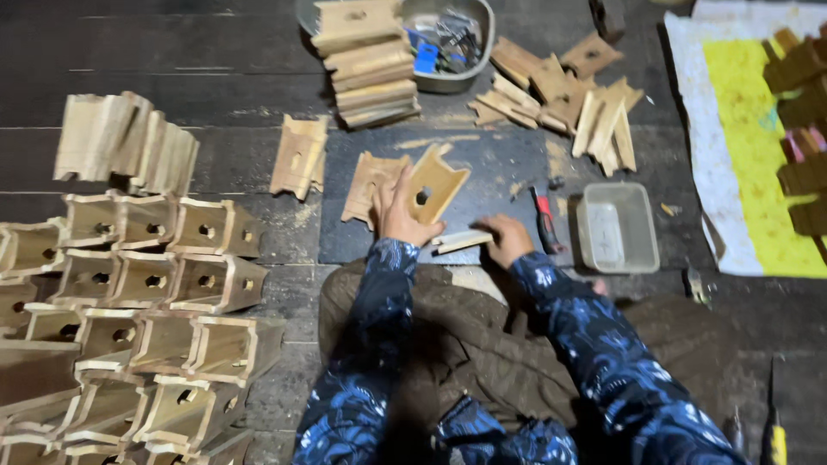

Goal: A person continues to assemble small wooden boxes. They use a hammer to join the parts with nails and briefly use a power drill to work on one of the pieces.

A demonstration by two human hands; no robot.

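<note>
Dark plank floor (215, 60), dim light, person seated w/ a dark work mat (500, 172) laid in front of the knees. L hand (398, 220) holds a wooden panel w/ a hole (435, 182) tilted up on edge over the mat, fingers spread along its left side, thumb low; grip closed on the panel. R hand (506, 239) presses down on a thin wooden slat (461, 241) lying on the mat's near edge, just below the panel; fingers curled over the slat's right end, grip holding it. Another flat panel (369, 185) lies on the mat just left of the L hand, and one more (299, 157) sits on the floor beside the mat. Red-handled tool (544, 222) lies just right of the R hand; grey plastic tray (617, 228) near it, further right. Top centre: stack of panels (369, 65) leaning against a metal bowl (478, 69) w/ small hardware inside; loose pile of cut pieces (568, 95) to its right. Left side: rows of assembled wooden boxes w/ holes (146, 293), stacked close together. Far right: white-and-yellow cloth (741, 146) w/ dark wood pieces on it. Both sleeves blue patterned.
</note>
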